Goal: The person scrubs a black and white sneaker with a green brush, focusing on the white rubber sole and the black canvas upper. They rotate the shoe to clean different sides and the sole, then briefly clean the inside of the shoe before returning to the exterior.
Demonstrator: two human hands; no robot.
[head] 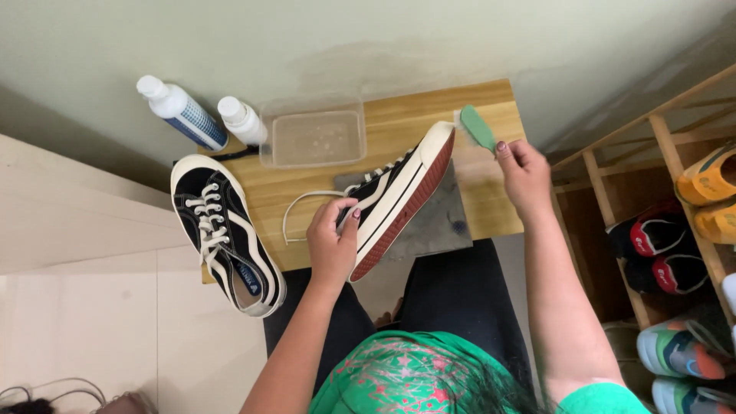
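Head view, looking straight down at a small wooden table [399,115] set against a pale wall.

Left hand [333,241] — closed around the heel end of a black sneaker [399,195], fingers wrapped over its upper. The shoe is tipped on its side, red-brown sole [410,211] facing right and toward the near edge, white toe pointing to the far right. It rests over a grey cloth [441,222] spread on the table. A loose white lace [303,203] trails out to the left of the hand.

Right hand [523,170] — closed on the handle of a green brush [477,126], held between fingers and thumb. The brush head is at the toe of the held sneaker, touching or just beside the white rubber rim (contact cannot be told for certain).

Second black sneaker [226,234] lies sole-down at the left edge of the table, laced, toe toward the far side, heel overhanging the near edge.

Far side of table: clear plastic tub [313,138], rectangular, with a little liquid or residue on its bottom. Left of it stand two white bottles — a small one [241,119] just beside the tub, and a taller one with a blue label [184,113] further left.

Right of the table: wooden shoe rack [659,130] holding several pairs — orange, red-and-black, green-and-grey.

Person seated, dark trousers, green top.
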